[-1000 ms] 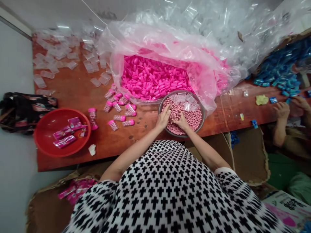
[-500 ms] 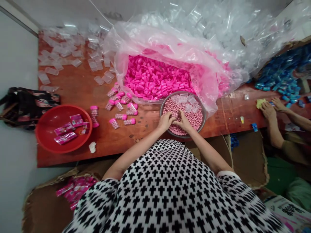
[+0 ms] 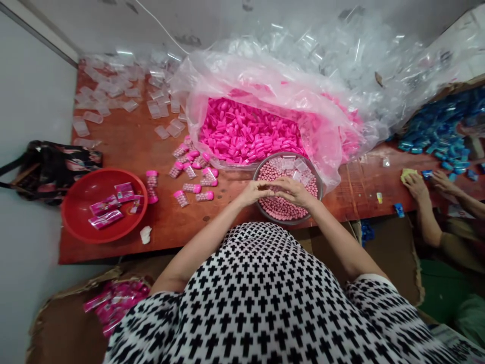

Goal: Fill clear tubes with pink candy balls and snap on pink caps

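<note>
Over a grey bowl (image 3: 321, 191) of small pink beads (image 3: 284, 210), my two hands meet at the fingertips. My left hand (image 3: 256, 192) is closed in a pinch at the bowl's left side. From the right, my right hand (image 3: 293, 191) curls its fingers over to meet it. Whatever lies between the fingers is hidden. Small clear containers (image 3: 302, 167) rest on the beads toward the back of the bowl. Left of it, several bead-filled containers with pink caps (image 3: 205, 196) lie on the wooden table (image 3: 125, 136).
Behind the bowl, an open plastic bag (image 3: 322, 126) holds bright pink caps (image 3: 246, 131). Clear containers (image 3: 161, 107) are scattered at the back left. A red bowl (image 3: 74, 222) with pink packets stands left. At right, a co-worker's hands (image 3: 419, 189) work near blue pieces (image 3: 450, 126).
My hands have risen slightly from the beads, and my right hand has turned so its back covers more of the bowl. The whole view has shifted a little.
</note>
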The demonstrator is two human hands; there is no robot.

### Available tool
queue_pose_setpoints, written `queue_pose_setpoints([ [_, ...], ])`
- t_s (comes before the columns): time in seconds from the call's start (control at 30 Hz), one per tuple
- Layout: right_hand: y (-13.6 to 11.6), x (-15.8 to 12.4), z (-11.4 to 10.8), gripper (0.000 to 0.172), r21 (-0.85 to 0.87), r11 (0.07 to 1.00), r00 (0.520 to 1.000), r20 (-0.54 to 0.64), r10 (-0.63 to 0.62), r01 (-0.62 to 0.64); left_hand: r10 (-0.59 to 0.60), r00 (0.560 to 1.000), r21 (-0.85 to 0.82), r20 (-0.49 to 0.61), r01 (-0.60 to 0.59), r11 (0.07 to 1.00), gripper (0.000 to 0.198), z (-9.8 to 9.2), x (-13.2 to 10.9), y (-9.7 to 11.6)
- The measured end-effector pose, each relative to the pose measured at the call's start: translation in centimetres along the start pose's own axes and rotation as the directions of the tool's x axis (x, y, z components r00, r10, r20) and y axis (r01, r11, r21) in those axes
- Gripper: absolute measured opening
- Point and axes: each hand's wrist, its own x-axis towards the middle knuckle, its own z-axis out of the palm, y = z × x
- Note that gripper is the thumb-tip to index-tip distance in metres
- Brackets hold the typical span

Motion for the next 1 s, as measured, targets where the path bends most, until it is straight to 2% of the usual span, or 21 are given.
queue_pose_setpoints([
  [0.17,0.4,0.2,0.5,0.025,0.01,0.999,0.997,-0.071,0.035,-0.034,-0.003,1.0,0.024,-0.001,0.003,1.0,0.034,-1.1,0.6,-0.4],
  [0.27,0.5,0.0,0.6,0.024,0.058,0.988,0.99,0.007,0.144,-0.144,0.067,0.997,0.105,0.03,-0.07,0.992,0.03,-1.3,0.9,-0.3],
  [0.33,0.5,-0.4,0.3,0.023,0.054,0.968,0.967,0.081,0.241,-0.246,0.123,0.992,0.219,0.025,-0.125,0.968,0.025,-1.6,1.1,0.0],
  [0.43,1.2,-0.8,-0.5,0.023,-0.049,0.933,0.916,0.179,0.36,-0.357,0.147,0.988,0.341,-0.047,-0.122,0.932,0.021,-2.2,1.2,0.3],
  [0.53,3.0,0.4,-1.9,0.03,-0.214,0.892,0.893,0.135,0.43,-0.398,0.11,0.985,0.245,-0.136,-0.074,0.967,0.024,-2.3,1.0,0.2],
  [0.63,5.6,4.4,-3.0,0.031,-0.306,0.852,0.899,-0.031,0.437,-0.425,0.025,0.982,-0.032,-0.187,-0.031,0.999,0.032,-1.9,0.7,-0.1],
  [0.73,8.0,10.1,-3.3,0.03,-0.359,0.826,0.898,-0.112,0.425,-0.435,-0.05,0.974,-0.236,-0.219,-0.003,0.972,0.038,-1.6,0.3,-0.2],
  [0.87,9.8,17.2,-2.2,0.032,-0.462,0.788,0.902,-0.07,0.426,-0.408,-0.08,0.954,-0.321,-0.289,-0.018,0.947,0.039,-2.5,-0.3,0.0],
  [1.0,10.4,21.6,-0.6,0.036,-0.606,0.748,0.933,0.027,0.359,-0.271,-0.114,0.924,-0.386,-0.364,-0.038,0.922,0.039,-4.0,-0.9,-0.4],
])
